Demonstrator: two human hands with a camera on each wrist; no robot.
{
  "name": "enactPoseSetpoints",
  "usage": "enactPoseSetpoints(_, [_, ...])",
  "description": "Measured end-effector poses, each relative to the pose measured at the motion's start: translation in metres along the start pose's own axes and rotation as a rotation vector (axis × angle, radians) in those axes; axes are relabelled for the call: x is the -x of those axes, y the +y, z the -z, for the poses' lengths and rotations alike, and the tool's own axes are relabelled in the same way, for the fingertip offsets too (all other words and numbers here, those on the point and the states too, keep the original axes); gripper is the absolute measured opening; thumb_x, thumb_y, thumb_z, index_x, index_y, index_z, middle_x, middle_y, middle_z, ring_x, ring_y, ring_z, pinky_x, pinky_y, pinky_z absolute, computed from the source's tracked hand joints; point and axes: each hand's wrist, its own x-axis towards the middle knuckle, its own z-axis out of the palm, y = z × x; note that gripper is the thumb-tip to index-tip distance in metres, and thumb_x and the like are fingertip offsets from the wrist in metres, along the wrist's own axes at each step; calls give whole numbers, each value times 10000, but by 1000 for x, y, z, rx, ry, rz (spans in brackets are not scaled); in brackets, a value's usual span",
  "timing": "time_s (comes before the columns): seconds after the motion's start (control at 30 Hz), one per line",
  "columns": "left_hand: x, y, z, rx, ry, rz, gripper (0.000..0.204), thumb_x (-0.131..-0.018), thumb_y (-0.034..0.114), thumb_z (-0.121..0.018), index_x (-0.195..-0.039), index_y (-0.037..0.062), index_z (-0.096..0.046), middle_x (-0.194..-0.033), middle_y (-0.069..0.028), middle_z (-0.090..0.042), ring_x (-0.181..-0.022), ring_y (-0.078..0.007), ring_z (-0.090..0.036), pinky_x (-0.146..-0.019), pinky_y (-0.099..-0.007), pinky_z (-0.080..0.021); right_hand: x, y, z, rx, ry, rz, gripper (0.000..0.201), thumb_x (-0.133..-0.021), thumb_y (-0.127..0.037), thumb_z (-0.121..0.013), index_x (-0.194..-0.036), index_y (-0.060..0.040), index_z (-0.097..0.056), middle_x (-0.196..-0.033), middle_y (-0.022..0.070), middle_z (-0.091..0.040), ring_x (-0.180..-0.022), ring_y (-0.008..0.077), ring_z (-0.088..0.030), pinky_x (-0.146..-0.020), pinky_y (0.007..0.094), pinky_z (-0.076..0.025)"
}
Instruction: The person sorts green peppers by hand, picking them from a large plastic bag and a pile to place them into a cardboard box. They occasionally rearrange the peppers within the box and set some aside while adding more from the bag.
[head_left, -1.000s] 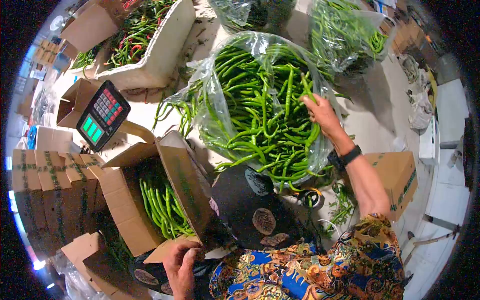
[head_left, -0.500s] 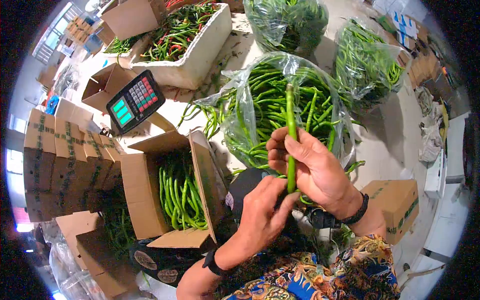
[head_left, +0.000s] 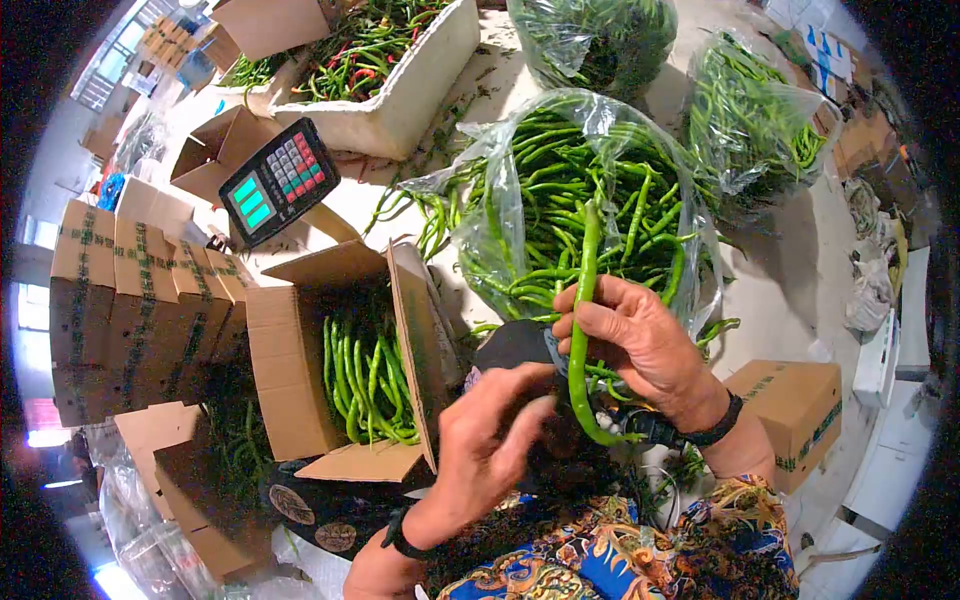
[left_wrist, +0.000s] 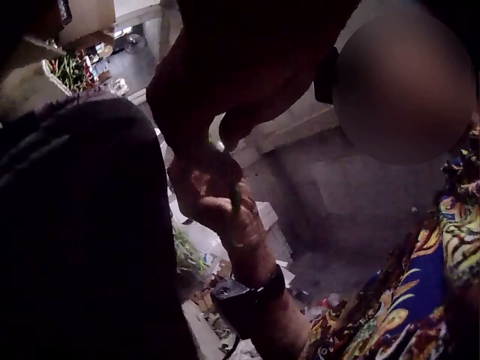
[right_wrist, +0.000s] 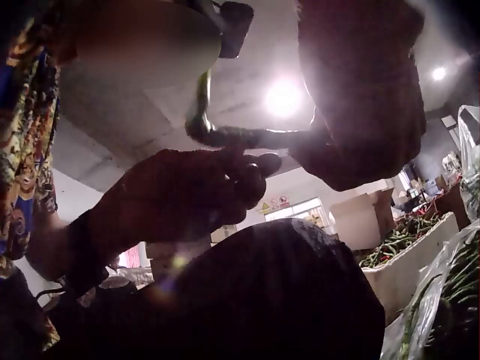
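Right grip pinches green pepper — ends jut above, below (lower bent).

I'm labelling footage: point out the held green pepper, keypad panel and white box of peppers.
Held green pepper (head_left: 578, 368), head view: middle of its body.
Keypad panel (head_left: 295, 165), head view: its keys.
White box of peppers (head_left: 428, 92), head view: outer side wall.

Bright green pepper, blue-and-gold swirled shirt

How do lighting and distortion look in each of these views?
Head: brightly lit, fisheye-curved, black corners; left wrist: dim, the bare left hand nearly black; right wrist: glare from the round white ceiling light, with the long curved green pepper backlit.
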Motion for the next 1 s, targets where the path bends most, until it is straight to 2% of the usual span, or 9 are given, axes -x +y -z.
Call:
enactPoseSetpoints(0.3, [-4,-15,5,-494,44,-561,445,-690,-14,-656,-1132,44,-636,-970,-117,-581,-811,-243,-608,-679,-308,-518,-1,6,-10,51,-79,-80,261,-870,-150,-677,-1058,15,-603,-912,42,-650,-834,118,-629,-763,251,-510])
enactPoseSetpoints(0.43, [-6,-13,12,-421,58,-563,463,-669,-29,-701,-1126,39,-660,-1071,-139,-568,-912,-248,-584,-789,-321,-500,-4,11,-12,50,-78,-116,238,-872,-175,-678,-1031,-5,-626,-916,31,-657,-824,93,-618,-752,235,-496])
enactPoseSetpoints(0.7, [-5,-8,48,-500,-53,-701,334,-697,73,-625,-1028,28,-613,-1016,-126,-597,-857,-270,-612,-698,-363,-498,-12,36,-17,45,-126,-207,189,-935,-207,-562,-963,-29,-620,-801,45,-639,-647,93,-596,-573,208,-481])
enactPoseSetpoints(0.73, [4,-13,57,-434,31,-558,306,-738,12,-606,-1044,23,-610,-1004,-129,-611,-871,-292,-617,-742,-371,-505,-8,21,-21,114,-141,-239,226,-953,-229,-523,-961,-23,-618,-803,66,-646,-634,108,-606,-562,212,-487])
enactPoseSetpoints(0.77, [19,-21,62,93,148,-182,264,-788,-31,-568,-1047,9,-595,-961,-141,-622,-860,-301,-625,-779,-364,-504,-6,5,-23,182,-154,-267,267,-971,-250,-485,-960,-18,-617,-804,87,-654,-621,123,-616,-551,217,-493])
enactPoseSetpoints(0.8, [14,3,86,-120,290,-203,200,-835,-31,-554,-1032,-3,-577,-910,-117,-633,-854,-237,-636,-789,-332,-502,-10,2,-12,375,-114,-141,324,-974,-293,-457,-968,-12,-618,-812,111,-662,-636,141,-632,-567,228,-505])
enactPoseSetpoints(0.83, [15,16,101,29,335,149,148,-876,33,-560,-1018,-6,-564,-877,-81,-630,-821,-153,-618,-750,-289,-496,-15,-1,5,496,-49,10,291,-944,-290,-516,-986,-23,-625,-840,104,-665,-672,132,-629,-594,239,-508])
enactPoseSetpoints(0.87, [17,10,124,-29,278,296,152,-913,108,-547,-1008,-10,-561,-843,-47,-616,-786,-104,-592,-705,-257,-488,-22,-7,18,594,80,40,260,-912,-262,-570,-1005,-26,-628,-875,85,-667,-731,116,-622,-647,244,-504])
enactPoseSetpoints(1.0, [22,-70,163,-171,229,462,193,-901,161,-546,-892,-31,-567,-738,-66,-595,-654,-122,-597,-561,-272,-486,-61,6,161,1068,286,271,368,-812,-166,-670,-1141,-25,-589,-1087,90,-627,-932,187,-608,-822,312,-496])
